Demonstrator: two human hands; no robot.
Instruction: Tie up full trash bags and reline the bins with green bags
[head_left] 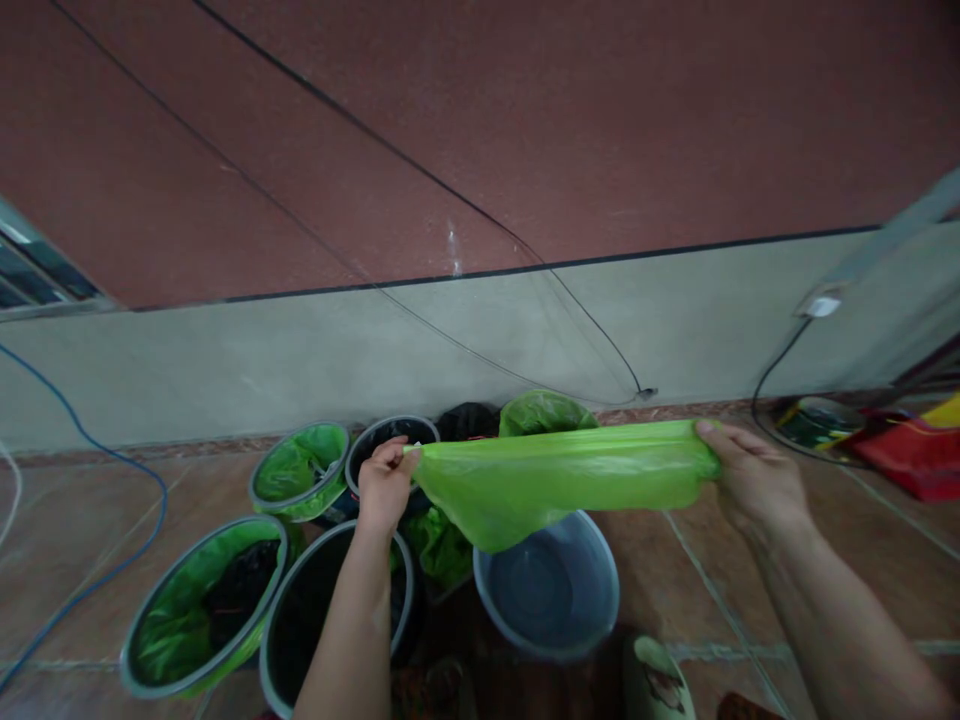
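Note:
A thin green plastic bag (555, 475) is stretched sideways between my two hands, its lower left side sagging. My left hand (386, 480) pinches the bag's left corner. At the other end, my right hand (754, 475) grips the bag's bunched right edge. Below the bag stands a grey-blue bin (611, 600) with its bare inside showing; the bag covers part of its back rim. Under my left forearm is a bin with a dark lining (274, 640), partly hidden by the arm.
Bins with green liners stand at left, one near (135, 640) and one farther back (259, 490). A black-lined bin (431, 430) is by the wall. A blue hose (161, 500) crosses the left floor. Cables hang down the wall (675, 320). A red object (922, 460) lies at right.

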